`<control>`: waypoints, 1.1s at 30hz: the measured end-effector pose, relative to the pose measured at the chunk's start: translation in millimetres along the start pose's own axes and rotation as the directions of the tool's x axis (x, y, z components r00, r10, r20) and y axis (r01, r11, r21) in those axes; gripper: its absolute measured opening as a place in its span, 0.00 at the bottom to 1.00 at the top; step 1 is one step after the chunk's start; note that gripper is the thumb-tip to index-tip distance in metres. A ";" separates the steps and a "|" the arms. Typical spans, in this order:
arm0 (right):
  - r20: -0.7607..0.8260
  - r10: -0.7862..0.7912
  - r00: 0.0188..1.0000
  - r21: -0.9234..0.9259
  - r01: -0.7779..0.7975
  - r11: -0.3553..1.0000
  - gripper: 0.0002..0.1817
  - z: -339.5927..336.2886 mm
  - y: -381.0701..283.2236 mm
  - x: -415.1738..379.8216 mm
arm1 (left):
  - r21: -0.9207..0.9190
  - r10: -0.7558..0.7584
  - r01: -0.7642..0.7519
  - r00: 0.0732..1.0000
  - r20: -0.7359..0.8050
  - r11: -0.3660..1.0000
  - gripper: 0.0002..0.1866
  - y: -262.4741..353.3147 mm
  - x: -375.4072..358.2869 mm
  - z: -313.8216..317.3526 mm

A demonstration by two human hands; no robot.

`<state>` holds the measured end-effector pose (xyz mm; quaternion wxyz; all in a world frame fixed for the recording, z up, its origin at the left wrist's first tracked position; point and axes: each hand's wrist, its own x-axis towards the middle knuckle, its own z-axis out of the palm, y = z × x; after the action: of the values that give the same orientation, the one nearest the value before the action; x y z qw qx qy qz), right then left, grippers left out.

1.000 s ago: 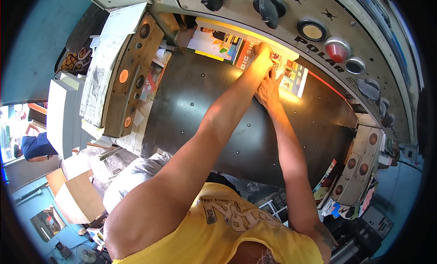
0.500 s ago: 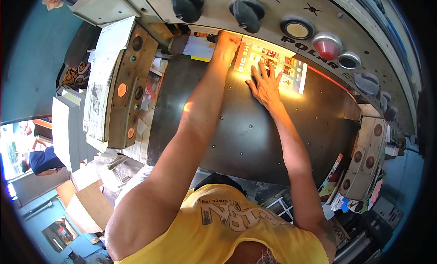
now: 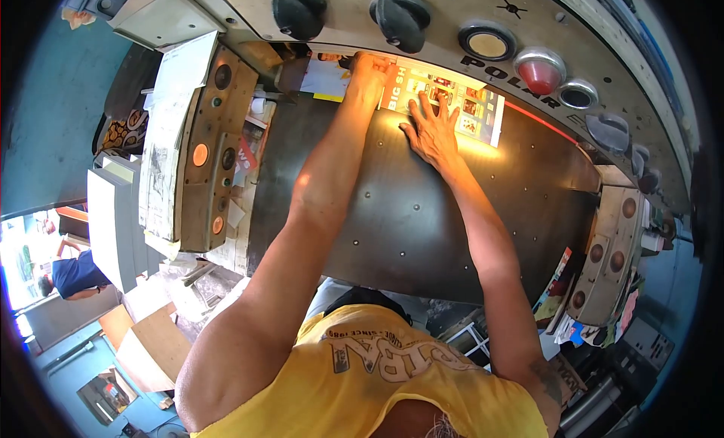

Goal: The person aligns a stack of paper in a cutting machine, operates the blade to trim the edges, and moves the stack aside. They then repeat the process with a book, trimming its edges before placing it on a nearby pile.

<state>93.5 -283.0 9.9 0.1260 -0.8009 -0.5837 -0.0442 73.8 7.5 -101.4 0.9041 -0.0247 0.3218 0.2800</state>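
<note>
Paper stack [image 3: 460, 106] is seen at the far edge of the dark table [image 3: 422, 227], under the machine's front bar [image 3: 452, 30], its long axis running left to right. The right hand [image 3: 431, 130] is laid flat on it, fingers spread. The left hand [image 3: 367, 70] is curled over the stack's left end.

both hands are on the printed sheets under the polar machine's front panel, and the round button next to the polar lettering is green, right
Not quite: the head view shows the round button beside the POLAR lettering is red, not green. The left hand and right hand do rest on the printed sheets under the front panel.
</note>
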 end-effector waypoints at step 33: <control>-0.139 -0.003 0.990 -0.032 -0.001 0.999 0.26 15.5 2.2 -9.2 | 0.330 -0.026 -0.437 0.633 0.774 -0.837 0.28 -50.4 -177.2 -26.1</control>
<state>91.5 -288.2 -7.4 0.1537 -0.7975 -0.5731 -0.1092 -27.5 -127.7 -23.3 0.1787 0.9465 0.2137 0.1630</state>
